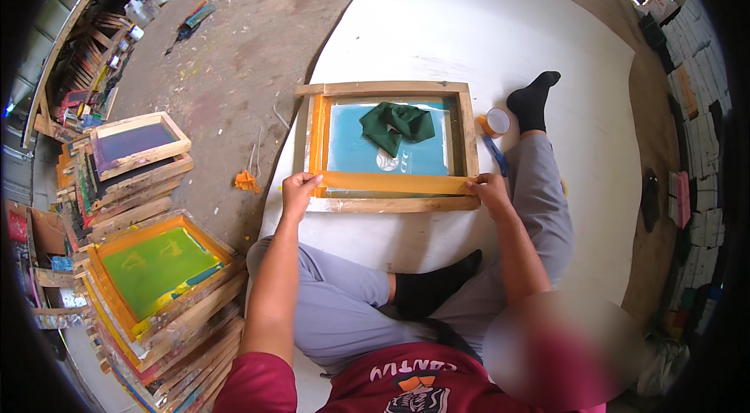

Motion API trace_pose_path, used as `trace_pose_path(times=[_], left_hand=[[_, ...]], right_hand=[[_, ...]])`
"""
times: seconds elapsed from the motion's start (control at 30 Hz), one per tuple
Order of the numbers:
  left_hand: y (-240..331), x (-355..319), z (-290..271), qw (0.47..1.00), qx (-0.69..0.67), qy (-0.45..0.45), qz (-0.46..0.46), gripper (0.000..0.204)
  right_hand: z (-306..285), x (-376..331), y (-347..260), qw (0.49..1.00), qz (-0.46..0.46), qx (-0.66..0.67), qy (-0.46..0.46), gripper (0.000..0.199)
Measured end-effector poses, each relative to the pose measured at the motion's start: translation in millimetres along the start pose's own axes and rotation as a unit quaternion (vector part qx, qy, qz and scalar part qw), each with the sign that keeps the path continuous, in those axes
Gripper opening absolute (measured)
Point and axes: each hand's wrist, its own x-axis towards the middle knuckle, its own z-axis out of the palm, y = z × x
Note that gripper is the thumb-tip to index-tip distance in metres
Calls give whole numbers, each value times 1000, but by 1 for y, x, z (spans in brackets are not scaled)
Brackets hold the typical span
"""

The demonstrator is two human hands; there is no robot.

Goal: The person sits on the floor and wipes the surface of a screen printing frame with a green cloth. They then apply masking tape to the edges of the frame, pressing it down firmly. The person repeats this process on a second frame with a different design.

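A wooden screen-printing frame (391, 204) with a teal mesh (348, 139) lies on the white sheet before me. Between my hands a strip of orange-brown tape (394, 182) is stretched along the near side of the mesh. My left hand (298, 193) pinches its left end, and my right hand (491, 190) pinches the right end at the frame's corner. More tape of the same colour (319, 132) runs down the frame's left inner side. A crumpled dark green cloth (397, 128) rests on the mesh.
A tape roll (495, 123) and a blue slim tool (495, 155) lie right of the frame, by my outstretched leg. Stacked screen frames (160, 288) stand at left, a green-meshed one on top. Crumpled orange tape (247, 182) lies on the floor. Stacked white bundles (707, 139) line the right.
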Motion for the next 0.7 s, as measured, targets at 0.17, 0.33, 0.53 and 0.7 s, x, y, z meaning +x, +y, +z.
trace_pose_path(times=[0.17,0.33,0.53,0.7], left_hand=[[2,-6,1,999,31,-6,-19,17],[-2,-36,-6,995,63,-33,-66,16],[0,-57,-15,993,105,-10,-54,22],[11,-59,-12,965,253,24,-57,25]], right_hand=[[-4,11,21,1000,-9,-8,-17,31],[-12,-12,39,998,38,-33,-28,20],[-6,-51,19,999,3,-21,-29,18],[-4,-43,10,997,-20,-65,-30,24]])
